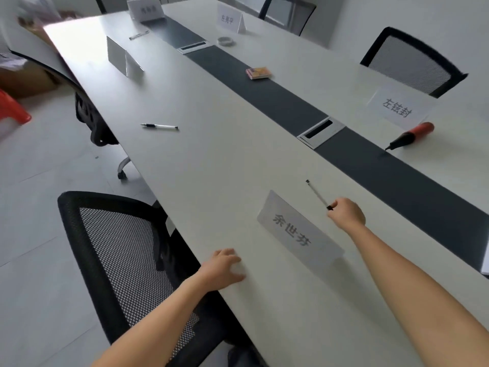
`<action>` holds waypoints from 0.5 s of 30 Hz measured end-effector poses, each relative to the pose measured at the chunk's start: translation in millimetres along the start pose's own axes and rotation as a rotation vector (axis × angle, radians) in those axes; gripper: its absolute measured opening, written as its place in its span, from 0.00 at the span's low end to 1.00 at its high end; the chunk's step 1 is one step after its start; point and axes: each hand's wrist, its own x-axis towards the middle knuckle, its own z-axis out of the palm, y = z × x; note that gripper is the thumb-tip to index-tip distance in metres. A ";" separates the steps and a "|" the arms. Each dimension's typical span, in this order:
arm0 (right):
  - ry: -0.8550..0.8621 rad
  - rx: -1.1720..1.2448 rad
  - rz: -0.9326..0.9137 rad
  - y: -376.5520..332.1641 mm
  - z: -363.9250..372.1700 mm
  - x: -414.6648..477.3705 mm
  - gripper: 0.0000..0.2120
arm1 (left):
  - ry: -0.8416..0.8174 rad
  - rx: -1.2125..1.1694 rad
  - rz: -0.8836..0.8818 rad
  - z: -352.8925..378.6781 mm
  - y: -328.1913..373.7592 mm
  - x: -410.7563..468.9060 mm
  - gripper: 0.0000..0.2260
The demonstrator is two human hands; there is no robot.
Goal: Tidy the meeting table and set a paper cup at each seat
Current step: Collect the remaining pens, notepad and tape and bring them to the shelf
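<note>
— Where is the pen (pixel 316 193)?
— Over the near part of the tabletop (pixel 211 168), just beyond the closest name card (pixel 296 231). The right grip (pixel 348 213) pinches it by its dark end, and the clear barrel points away towards the dark strip (pixel 264 86) that runs down the middle. I can't tell whether the far tip touches the surface.
— And the other one?
— The left grip (pixel 225 268) is released, fingers spread and resting on the tabletop near its edge, left of that card and apart from it.
— What lies further out?
— A second pen (pixel 159 126) lies flat on the left half, well apart from both arms. In the strip sits a silver cable hatch (pixel 320 133). Past the strip, a red pump (pixel 412 135) with a black nozzle lies just in front of another name card (pixel 399 108). Further up the strip there is a small orange pack (pixel 258 73).
— And at the far end?
— A grey card stand (pixel 121 58) seen from behind, a third pen (pixel 139 35), a small round white dish (pixel 225 41), and two more name cards; their writing is too blurred to read.
— Any chairs?
— One black mesh chair (pixel 119 247) is pushed in by the left arm, and another mesh chair (pixel 412 62) stands across the tabletop behind the pump's card.
</note>
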 end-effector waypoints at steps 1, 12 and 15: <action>0.081 0.046 0.000 -5.1 -6.4 -4.5 0.08 | 0.025 -0.077 0.010 -9.4 -3.4 -5.4 0.23; 0.344 0.314 -0.487 -223.0 29.7 -145.0 0.06 | 0.841 -0.544 0.093 -125.6 -161.1 -136.8 0.06; 0.264 0.301 -0.550 -283.0 74.9 -175.9 0.05 | 1.009 -0.592 -0.023 -143.8 -232.8 -169.8 0.06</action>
